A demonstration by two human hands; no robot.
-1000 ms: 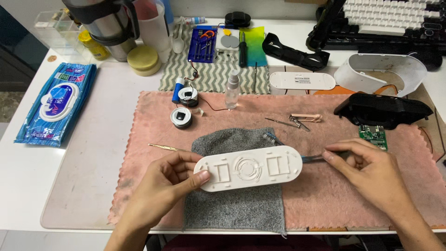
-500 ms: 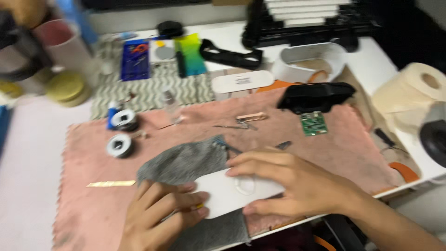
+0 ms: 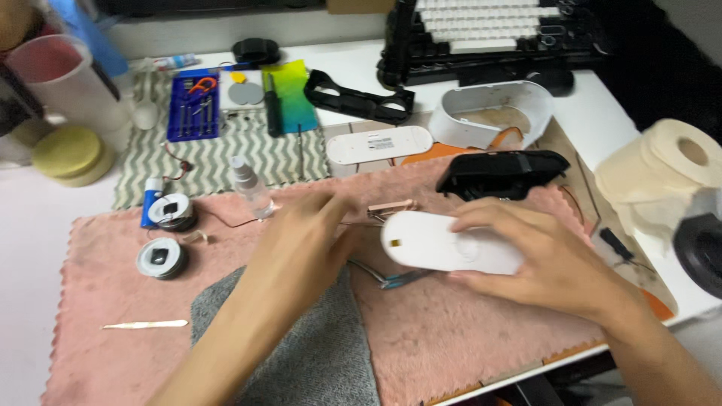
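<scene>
Right hand (image 3: 541, 256) has lifted white oval shell (image 3: 444, 244) off grey cloth (image 3: 316, 353).

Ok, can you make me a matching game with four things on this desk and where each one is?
Things:
1. white oval plastic shell
2. small clear spray bottle
3. pale thin flat pick tool
4. cream paper roll

Places:
A. far right edge of the desk
B. under the right hand
C. pink fluffy mat's left part, alone
D. standing at the mat's top edge, beyond the left hand

Pairs: 1-B, 2-D, 3-C, 4-A
</scene>
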